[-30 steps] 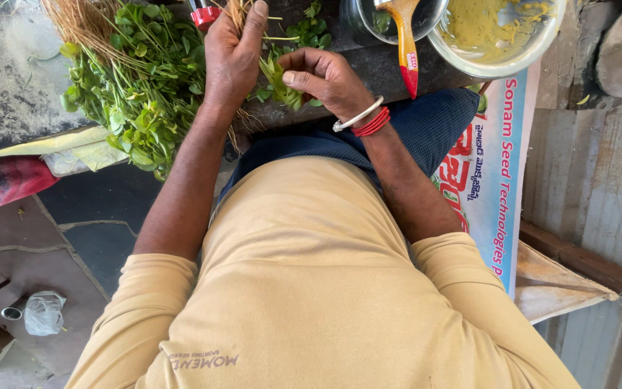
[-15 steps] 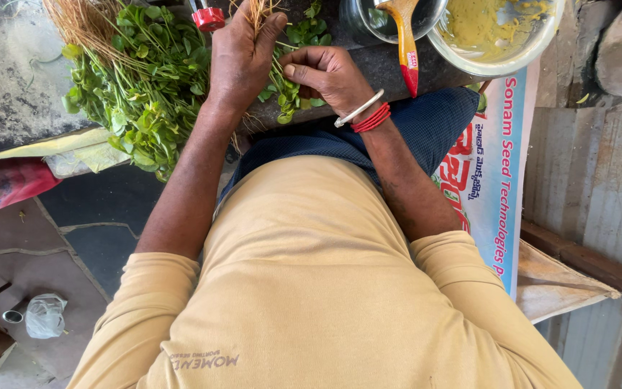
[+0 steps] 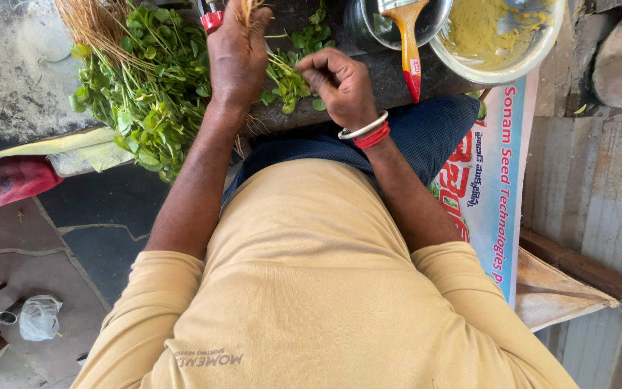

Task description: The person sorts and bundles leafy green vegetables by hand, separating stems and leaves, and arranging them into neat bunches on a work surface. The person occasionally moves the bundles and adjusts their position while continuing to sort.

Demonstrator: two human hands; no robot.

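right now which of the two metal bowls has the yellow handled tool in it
The smaller steel bowl, the one nearer the right hand; the yellow handle sticks out of it. The larger bowl beside it holds only yellow batter.

This looks like a simple cooking spot, maybe outdoors. A big pile of leafy greens [image 3: 138, 86] lies on a rough stone slab [image 3: 8, 79], beside a metal bowl [image 3: 502, 36] of yellow batter.
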